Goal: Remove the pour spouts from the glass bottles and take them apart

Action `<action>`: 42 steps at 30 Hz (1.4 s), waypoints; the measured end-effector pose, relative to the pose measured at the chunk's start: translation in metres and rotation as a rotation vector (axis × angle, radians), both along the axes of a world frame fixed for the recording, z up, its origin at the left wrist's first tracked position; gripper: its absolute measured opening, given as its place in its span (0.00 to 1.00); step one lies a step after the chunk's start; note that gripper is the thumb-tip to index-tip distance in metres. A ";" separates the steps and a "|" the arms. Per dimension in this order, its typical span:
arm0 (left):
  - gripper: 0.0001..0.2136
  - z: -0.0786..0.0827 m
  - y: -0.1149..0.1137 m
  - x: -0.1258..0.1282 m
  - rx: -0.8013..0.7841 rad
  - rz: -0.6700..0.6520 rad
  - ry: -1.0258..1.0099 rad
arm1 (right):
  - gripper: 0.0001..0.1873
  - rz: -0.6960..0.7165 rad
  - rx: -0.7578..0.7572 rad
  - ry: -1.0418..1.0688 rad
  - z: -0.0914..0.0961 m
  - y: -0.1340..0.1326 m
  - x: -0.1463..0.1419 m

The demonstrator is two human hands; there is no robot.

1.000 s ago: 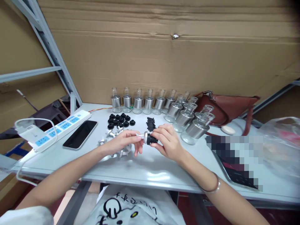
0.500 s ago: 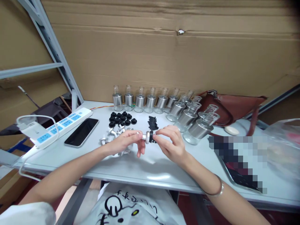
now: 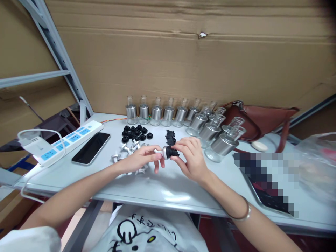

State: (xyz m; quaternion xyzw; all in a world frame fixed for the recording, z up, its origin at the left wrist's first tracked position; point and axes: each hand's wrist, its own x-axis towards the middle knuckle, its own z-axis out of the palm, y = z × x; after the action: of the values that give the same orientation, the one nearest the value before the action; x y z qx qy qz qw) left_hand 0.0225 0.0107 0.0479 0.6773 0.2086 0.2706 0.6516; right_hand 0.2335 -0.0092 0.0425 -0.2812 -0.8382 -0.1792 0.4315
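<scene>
My left hand (image 3: 141, 158) pinches the silver stem end of a small silver-and-black cap piece (image 3: 168, 152) just above the table. My right hand (image 3: 189, 157) grips the black end of the same piece with fingertips closed round it. Under my left hand lies a heap of silver metal parts (image 3: 124, 151). Behind them sit black rubber stoppers (image 3: 135, 133) and a small pile of thin black pieces (image 3: 170, 137).
A row of glass bottles with silver sleeves (image 3: 162, 113) lines the back, more (image 3: 217, 136) at the right. A phone (image 3: 91, 148) and a blue-and-white power strip (image 3: 65, 140) lie left. A brown bag (image 3: 258, 120), a plastic bag (image 3: 315, 164) and the grey table (image 3: 162, 189) edge are near.
My right hand has shifted its fingers round the black end of the piece, turning it slightly. The left hand keeps its pinch. The view has barely moved.
</scene>
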 end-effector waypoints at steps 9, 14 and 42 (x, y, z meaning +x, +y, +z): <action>0.16 0.001 -0.002 -0.001 0.020 -0.009 0.074 | 0.13 0.070 -0.137 -0.022 -0.002 -0.001 0.001; 0.17 0.001 -0.003 -0.001 0.011 -0.019 0.108 | 0.13 0.085 -0.141 -0.026 -0.001 -0.001 0.000; 0.11 -0.012 0.000 -0.003 1.503 0.192 0.283 | 0.19 0.126 -0.302 -0.125 0.000 -0.004 0.001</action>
State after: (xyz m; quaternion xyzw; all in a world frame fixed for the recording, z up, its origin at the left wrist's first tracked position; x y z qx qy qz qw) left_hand 0.0192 0.0103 0.0362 0.9450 0.1080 0.3056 -0.0430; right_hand 0.2343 -0.0132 0.0427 -0.2783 -0.8968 -0.0409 0.3415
